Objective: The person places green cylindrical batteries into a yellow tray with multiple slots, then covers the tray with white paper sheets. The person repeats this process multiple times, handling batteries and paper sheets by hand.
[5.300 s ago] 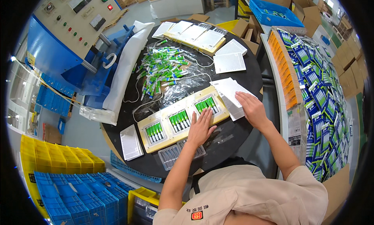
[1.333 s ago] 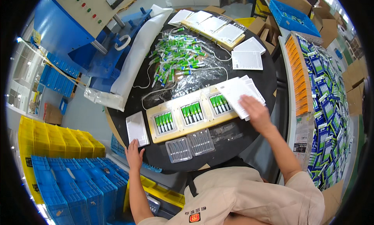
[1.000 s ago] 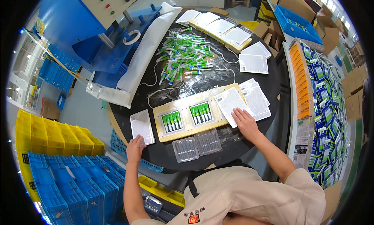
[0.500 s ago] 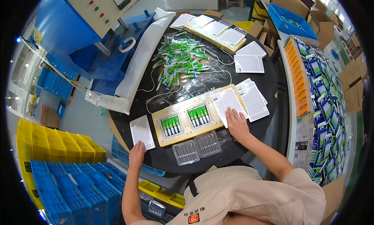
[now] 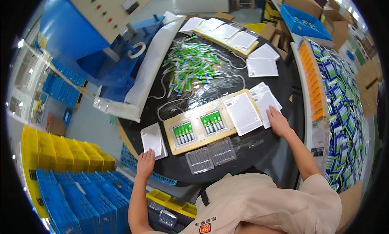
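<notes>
Looking down from the head camera, one sees a round black table [image 5: 259,143] in a workshop, with a blue and grey machine [image 5: 97,27] behind it on the left, yellow bins [image 5: 44,151] and blue crates [image 5: 69,197] at the lower left, and a long shelf of blue packets [image 5: 344,108] on the right.

The left hand [image 5: 145,163] lies flat at the near edge of the table, fingers stretched and holding nothing, its fingertips touching a small stack of white cards [image 5: 152,139]. The right hand [image 5: 278,120] is also flat and not gripping; it presses on a second stack of white cards [image 5: 265,100] at the right end of a beige tray [image 5: 210,120].

The tray has three places: two hold green tubes [image 5: 198,128], and the third is covered by a white card [image 5: 243,113]. Two clear plastic shells [image 5: 210,156] lie just in front of the tray. A loose heap of green tubes [image 5: 191,68] lies further back on clear plastic film; they are too many and too tangled to count. A second beige tray [image 5: 227,31] at the far edge is fully covered by cards. The dark rim of the lens cuts off the corners of the room.
</notes>
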Demonstrator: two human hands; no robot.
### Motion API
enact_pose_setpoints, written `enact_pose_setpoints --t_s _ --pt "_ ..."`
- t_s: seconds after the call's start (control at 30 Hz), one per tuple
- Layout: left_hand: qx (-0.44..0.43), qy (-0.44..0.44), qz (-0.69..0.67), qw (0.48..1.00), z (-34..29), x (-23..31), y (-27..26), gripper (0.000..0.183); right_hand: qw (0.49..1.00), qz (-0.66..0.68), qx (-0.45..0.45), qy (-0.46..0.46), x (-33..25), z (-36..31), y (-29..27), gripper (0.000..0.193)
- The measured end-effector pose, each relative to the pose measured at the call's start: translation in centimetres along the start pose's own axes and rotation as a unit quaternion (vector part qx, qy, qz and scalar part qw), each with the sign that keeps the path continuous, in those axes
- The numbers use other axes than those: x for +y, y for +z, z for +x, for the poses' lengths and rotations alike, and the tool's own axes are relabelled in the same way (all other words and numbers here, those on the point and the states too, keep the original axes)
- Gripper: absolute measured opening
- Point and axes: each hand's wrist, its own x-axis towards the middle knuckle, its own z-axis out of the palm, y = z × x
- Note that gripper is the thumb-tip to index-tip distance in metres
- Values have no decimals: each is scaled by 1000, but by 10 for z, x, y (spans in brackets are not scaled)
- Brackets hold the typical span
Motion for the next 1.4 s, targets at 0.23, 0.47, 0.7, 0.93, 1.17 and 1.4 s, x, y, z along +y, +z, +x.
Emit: enact_pose_setpoints --t_s 0.23,0.47,0.7,0.93,1.17,1.4 --pt "243 -156 -32 957 27 52 -76 37 938 291 123 142 6 -2 -83 44" --pt "174 -59 28 983 73 174 -72 47 948 41 281 -142 -190 28 -77 49" --pt "133 -37 28 990 62 187 -24 43 965 -3 221 -142 -235 40 -19 50" --pt "98 -37 -43 994 68 177 -15 48 970 74 198 -122 -242 46 -14 53" --pt "68 3 -147 987 71 160 -30 51 969 135 81 -190 -221 56 -31 78" --pt "53 -74 -196 976 119 134 -31 62 953 109 71 -273 -199 76 -34 104"
